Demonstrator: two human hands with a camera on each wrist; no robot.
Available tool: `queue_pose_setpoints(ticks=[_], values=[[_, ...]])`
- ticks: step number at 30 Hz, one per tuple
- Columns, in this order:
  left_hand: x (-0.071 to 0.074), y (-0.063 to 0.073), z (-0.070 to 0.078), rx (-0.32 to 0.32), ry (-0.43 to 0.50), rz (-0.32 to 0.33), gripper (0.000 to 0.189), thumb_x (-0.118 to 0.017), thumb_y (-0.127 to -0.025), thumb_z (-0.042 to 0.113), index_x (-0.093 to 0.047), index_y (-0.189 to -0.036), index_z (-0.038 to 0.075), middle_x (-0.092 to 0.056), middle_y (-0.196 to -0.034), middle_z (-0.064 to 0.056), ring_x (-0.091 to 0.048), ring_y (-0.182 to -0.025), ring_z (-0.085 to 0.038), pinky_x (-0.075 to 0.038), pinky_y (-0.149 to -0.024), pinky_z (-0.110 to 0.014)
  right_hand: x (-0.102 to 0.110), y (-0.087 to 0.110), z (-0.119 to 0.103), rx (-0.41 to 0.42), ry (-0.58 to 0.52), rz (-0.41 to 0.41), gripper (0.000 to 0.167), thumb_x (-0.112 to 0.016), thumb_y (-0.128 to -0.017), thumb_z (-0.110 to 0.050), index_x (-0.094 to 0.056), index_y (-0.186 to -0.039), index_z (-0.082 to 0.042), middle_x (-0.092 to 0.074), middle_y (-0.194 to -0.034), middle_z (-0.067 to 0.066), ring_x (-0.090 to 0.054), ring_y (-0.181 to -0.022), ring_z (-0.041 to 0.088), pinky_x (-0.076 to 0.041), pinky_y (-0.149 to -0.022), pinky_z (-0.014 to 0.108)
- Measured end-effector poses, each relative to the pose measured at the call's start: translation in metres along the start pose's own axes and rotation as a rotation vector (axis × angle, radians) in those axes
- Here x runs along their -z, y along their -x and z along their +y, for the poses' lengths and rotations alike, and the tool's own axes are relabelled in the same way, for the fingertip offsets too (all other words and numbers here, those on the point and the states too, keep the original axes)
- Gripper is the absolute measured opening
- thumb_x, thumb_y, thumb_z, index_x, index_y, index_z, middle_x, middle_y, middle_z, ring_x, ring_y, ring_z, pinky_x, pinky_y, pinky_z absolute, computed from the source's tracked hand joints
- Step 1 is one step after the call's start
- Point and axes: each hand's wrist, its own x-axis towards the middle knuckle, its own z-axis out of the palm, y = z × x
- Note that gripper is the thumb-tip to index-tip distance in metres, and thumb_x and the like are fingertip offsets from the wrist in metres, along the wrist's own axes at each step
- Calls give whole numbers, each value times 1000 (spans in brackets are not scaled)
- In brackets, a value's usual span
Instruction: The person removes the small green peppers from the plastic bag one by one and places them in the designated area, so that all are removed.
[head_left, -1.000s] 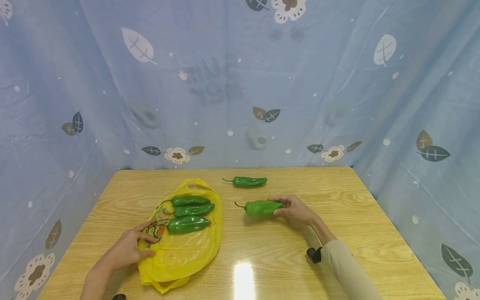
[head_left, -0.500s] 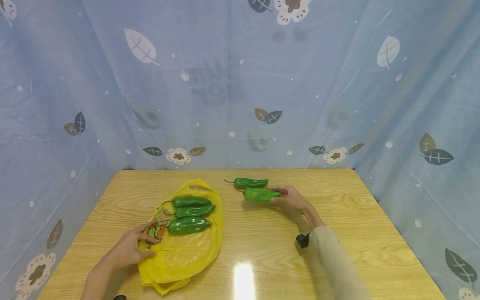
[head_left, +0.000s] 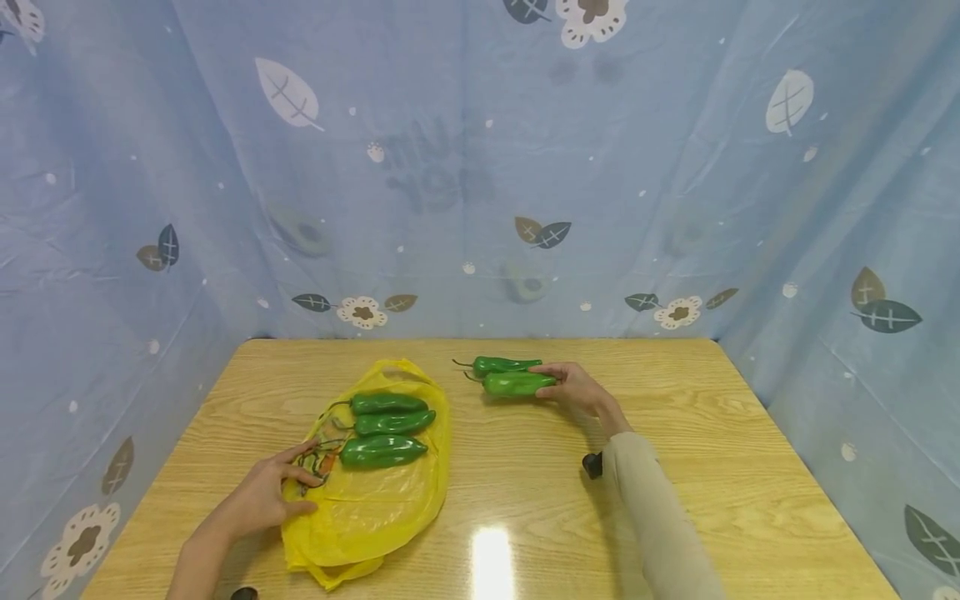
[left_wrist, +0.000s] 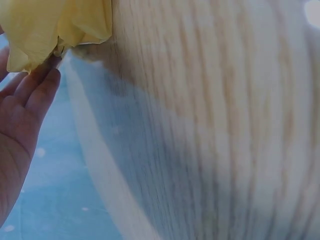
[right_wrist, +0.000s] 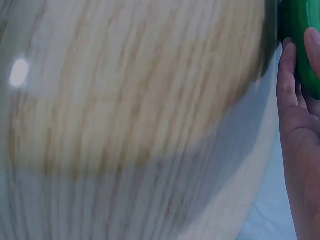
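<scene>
Head view: one held green pepper (head_left: 513,384), at the far middle of the wooden table (head_left: 735,508); long axis left to right, stem to the left, tip to the right. Right hand (head_left: 579,389): thumb and fingers clamped on the tip end. One far pepper (head_left: 501,365), just behind, near parallel, stem likewise left. Three bagged peppers (head_left: 385,423), in a row on the yellow bag (head_left: 375,525), stems left, tips right. Left hand (head_left: 262,493): at the bag's left edge.

Left wrist view: fingers against yellow plastic; whether they pinch it, cannot tell.

Right wrist view: held green pepper, cut by the frame, upright in this view, blunt end toward the palm, between thumb and fingers.
</scene>
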Motion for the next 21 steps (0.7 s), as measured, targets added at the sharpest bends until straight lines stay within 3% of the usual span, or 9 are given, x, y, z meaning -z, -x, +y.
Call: queue_pose_setpoints(ticks=[5, 15, 21], values=[[-2, -1, -2, -8, -4, 7, 24, -84, -71, 22, -77, -93, 14, -43, -143, -24, -35, -127, -55, -31, -98, -70, -1, -4, 5, -20, 22, -9, 50, -69, -85, 0, -55, -133, 0, -44, -143, 21, -43, -130, 35, -49, -93, 27], [2, -1, 0, 21, 2, -11, 24, -84, -72, 20, -77, -94, 12, -42, -143, -24, -34, -128, -55, -30, -99, -70, -6, -8, 9, 5, -9, -29, 50, -70, -85, 0, -55, -133, 2, -51, -136, 22, -57, -113, 26, -52, -88, 30], [3, -1, 1, 21, 4, -10, 24, -84, -71, 20, -77, -93, 14, -43, -143, -23, -35, -128, -54, -31, -100, -68, -4, -8, 7, -10, -28, -49, 51, -69, -85, 1, -53, -133, 4, -46, -140, 25, -54, -118, 32, -51, -91, 32]])
